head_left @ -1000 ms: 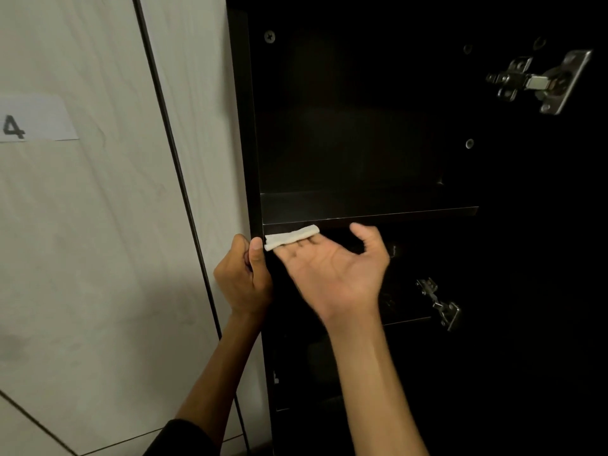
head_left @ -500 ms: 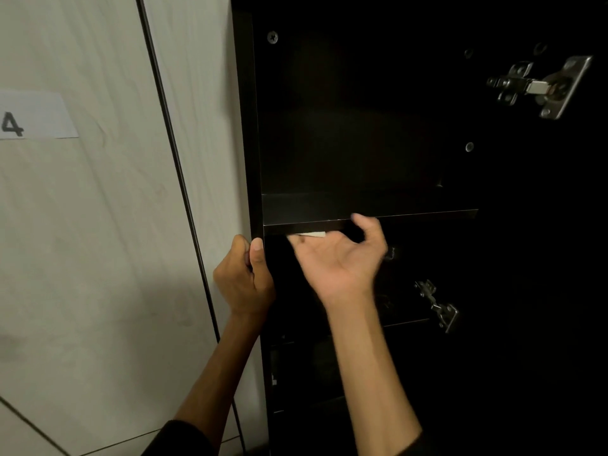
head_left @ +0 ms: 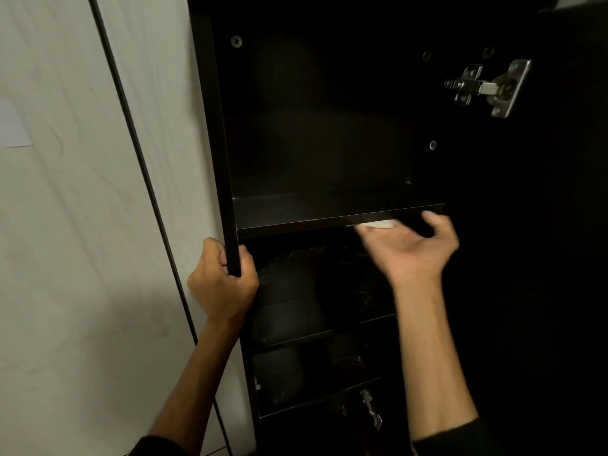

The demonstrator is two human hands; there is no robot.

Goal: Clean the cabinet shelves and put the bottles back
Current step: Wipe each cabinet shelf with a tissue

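Black laminate cabinet [head_left: 217,133], door open, interior very dark. Left hand [head_left: 222,287] grips the cabinet's left side panel at its front edge, fingers curled round the outside, thumb on the inner face, just below the level of the upper shelf. Dark flat upper shelf board [head_left: 329,210] spans the compartment; its top surface shows bare from this view. Right hand [head_left: 408,248] is palm-up under the right part of that shelf's front edge, fingers extended toward the left, thumb raised apart at the right; motion blur on the fingers. Small white folded cloth [head_left: 375,224] lies on the straight fingers, pressed up against the underside or front lip of the shelf; cannot tell which exactly. Only a strip of the cloth shows, the remainder hidden by the shelf edge. The fingers are not wrapped round it, the hand is flat and relaxed. Two lower dark shelf boards [head_left: 316,335] below, with dim dark shapes between them, too dark to identify; bottles cannot be made out. Silver metal door hinge [head_left: 487,88] at upper right on the inner wall, a second smaller silver hinge [head_left: 371,411] low down. Pale wood-grain wall panel [head_left: 82,225] to the left of the cabinet, with a thin black vertical seam [head_left: 144,179] running down it. Dark sleeves at both wrists.
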